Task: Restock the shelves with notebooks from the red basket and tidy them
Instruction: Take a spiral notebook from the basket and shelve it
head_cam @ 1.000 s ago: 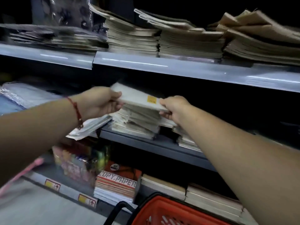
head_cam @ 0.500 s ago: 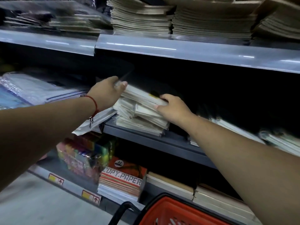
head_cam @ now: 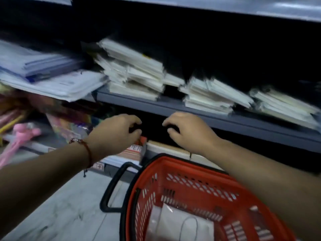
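Notebooks (head_cam: 178,226) wrapped in clear plastic lie at the bottom of the red basket (head_cam: 199,181), below both hands and closer to the person. The pack looks like it lies with its long side running away from the person, but the picture is blurry and cuts it off at the bottom. The left hand (head_cam: 114,134) and the right hand (head_cam: 187,131) hang in the air side by side, just under the edge of the middle shelf (head_cam: 217,117). Both have loosely curled fingers and hold nothing. Above the hands, a messy stack of notebooks (head_cam: 135,73) sits tilted on that shelf. The pack lies about midway under the two hands, so I think either hand could reach down and back for it.
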Available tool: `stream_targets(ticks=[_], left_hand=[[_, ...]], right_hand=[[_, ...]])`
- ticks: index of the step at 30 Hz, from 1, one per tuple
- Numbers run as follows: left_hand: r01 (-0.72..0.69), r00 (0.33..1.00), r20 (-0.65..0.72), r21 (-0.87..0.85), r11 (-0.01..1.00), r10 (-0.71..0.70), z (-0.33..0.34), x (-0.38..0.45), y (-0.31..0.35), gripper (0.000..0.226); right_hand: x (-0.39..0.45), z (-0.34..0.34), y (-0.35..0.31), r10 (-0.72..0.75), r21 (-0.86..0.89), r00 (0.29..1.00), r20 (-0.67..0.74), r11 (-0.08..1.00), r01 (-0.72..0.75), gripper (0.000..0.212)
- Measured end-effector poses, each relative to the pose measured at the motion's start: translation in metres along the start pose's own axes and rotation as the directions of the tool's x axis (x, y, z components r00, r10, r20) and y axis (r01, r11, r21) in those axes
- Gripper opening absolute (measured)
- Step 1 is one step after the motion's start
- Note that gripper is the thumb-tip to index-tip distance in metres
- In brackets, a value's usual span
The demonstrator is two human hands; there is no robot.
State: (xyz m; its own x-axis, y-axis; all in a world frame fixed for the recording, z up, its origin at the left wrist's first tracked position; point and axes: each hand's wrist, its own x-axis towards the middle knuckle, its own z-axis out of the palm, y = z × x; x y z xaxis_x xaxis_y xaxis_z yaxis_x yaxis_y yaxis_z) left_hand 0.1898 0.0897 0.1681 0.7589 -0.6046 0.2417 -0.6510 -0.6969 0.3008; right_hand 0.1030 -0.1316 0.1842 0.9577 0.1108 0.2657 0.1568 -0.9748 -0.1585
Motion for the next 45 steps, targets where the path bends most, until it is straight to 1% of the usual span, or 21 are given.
stream_targets(ticks=[2,4,6,8,10,11,15,17,19,22,24,25,27,30,32,35,37,40,41,44,45], left_hand=[[-0.078,0.983,0.17,0.026,0.997,0.072,0.041,-0.02,0.013,0.052],[-0.125,0.943,0.314,0.039,0.991,0.107,0.079,-0.041,0.026,0.049],[-0.174,0.905,0.405,0.069,0.982,0.132,0.114,-0.059,0.038,0.041],[-0.2,0.853,0.504,0.079,0.977,0.134,0.147,-0.075,0.05,0.05],[-0.192,0.781,0.618,0.104,0.976,0.088,0.18,-0.086,0.058,0.061],[-0.187,0.734,0.678,0.137,0.973,0.046,0.198,-0.089,0.06,0.057],[-0.133,0.508,0.853,0.22,0.966,-0.124,0.264,-0.095,0.072,0.054],[-0.103,0.408,0.893,0.253,0.962,-0.192,0.294,-0.094,0.077,0.049],[-0.005,0.354,0.899,0.277,0.961,-0.257,0.318,-0.091,0.085,0.043],[0.217,0.355,0.873,0.271,0.938,-0.334,0.351,-0.085,0.092,0.047],[0.288,0.305,0.877,0.287,0.914,-0.372,0.371,-0.083,0.092,0.053],[0.28,0.269,0.885,0.306,0.91,-0.38,0.383,-0.083,0.088,0.056],[0.406,0.228,0.891,0.279,0.87,-0.392,0.403,-0.086,0.078,0.056],[0.724,0.172,0.858,0.222,0.653,-0.483,0.414,-0.089,0.066,0.064],[0.79,0.129,0.871,0.198,0.58,-0.473,0.415,-0.091,0.058,0.057],[0.851,0.128,0.897,0.119,0.512,-0.422,0.415,-0.09,0.053,0.042],[0.836,0.157,0.915,0.077,0.544,-0.371,0.407,-0.088,0.061,0.035],[0.823,0.239,0.922,-0.027,0.567,-0.303,0.389,-0.079,0.08,0.023],[0.806,0.267,0.919,-0.048,0.589,-0.29,0.378,-0.075,0.089,0.024],[0.751,0.408,0.867,-0.141,0.646,-0.285,0.337,-0.065,0.106,0.038],[0.703,0.462,0.84,-0.15,0.695,-0.287,0.32,-0.06,0.108,0.04]], right_hand=[[-0.043,0.036,0.012,0.061,-0.03,0.975,0.212,0.998,-0.056,0.034],[-0.086,0.073,0.024,0.161,-0.074,0.875,0.457,0.987,-0.143,0.036],[-0.128,0.111,0.038,0.262,-0.148,0.695,0.669,0.964,-0.222,0.041],[-0.163,0.144,0.05,0.341,-0.244,0.512,0.789,0.937,-0.249,0.048],[-0.191,0.168,0.061,0.386,-0.293,0.403,0.83,0.916,-0.274,0.052],[-0.203,0.179,0.067,0.401,-0.302,0.376,0.835,0.906,-0.296,0.051],[-0.233,0.212,0.084,0.442,-0.316,0.331,0.834,0.873,-0.371,0.041],[-0.242,0.228,0.094,0.462,-0.324,0.292,0.837,0.849,-0.417,0.036],[-0.25,0.244,0.103,0.487,-0.335,0.246,0.838,0.815,-0.473,0.036],[-0.261,0.271,0.113,0.501,-0.338,0.162,0.85,0.755,-0.562,0.044],[-0.266,0.283,0.113,0.496,-0.353,0.084,0.864,0.717,-0.601,0.046],[-0.268,0.289,0.113,0.495,-0.349,0.067,0.866,0.696,-0.628,0.046],[-0.271,0.299,0.113,0.477,-0.316,0.048,0.877,0.65,-0.691,0.045],[-0.267,0.307,0.107,0.463,-0.273,0.028,0.886,0.57,-0.775,0.045],[-0.257,0.308,0.102,0.458,-0.245,0.036,0.888,0.537,-0.807,0.045],[-0.237,0.3,0.093,0.441,-0.218,0.049,0.896,0.534,-0.817,0.05],[-0.228,0.293,0.088,0.432,-0.165,0.079,0.899,0.498,-0.851,0.049],[-0.228,0.276,0.084,0.454,-0.047,0.18,0.872,0.445,-0.894,0.043],[-0.229,0.27,0.084,0.465,-0.038,0.193,0.864,0.443,-0.896,0.042],[-0.226,0.236,0.086,0.486,-0.009,0.236,0.841,0.449,-0.893,0.037],[-0.225,0.224,0.086,0.494,-0.014,0.25,0.833,0.47,-0.882,0.036]])
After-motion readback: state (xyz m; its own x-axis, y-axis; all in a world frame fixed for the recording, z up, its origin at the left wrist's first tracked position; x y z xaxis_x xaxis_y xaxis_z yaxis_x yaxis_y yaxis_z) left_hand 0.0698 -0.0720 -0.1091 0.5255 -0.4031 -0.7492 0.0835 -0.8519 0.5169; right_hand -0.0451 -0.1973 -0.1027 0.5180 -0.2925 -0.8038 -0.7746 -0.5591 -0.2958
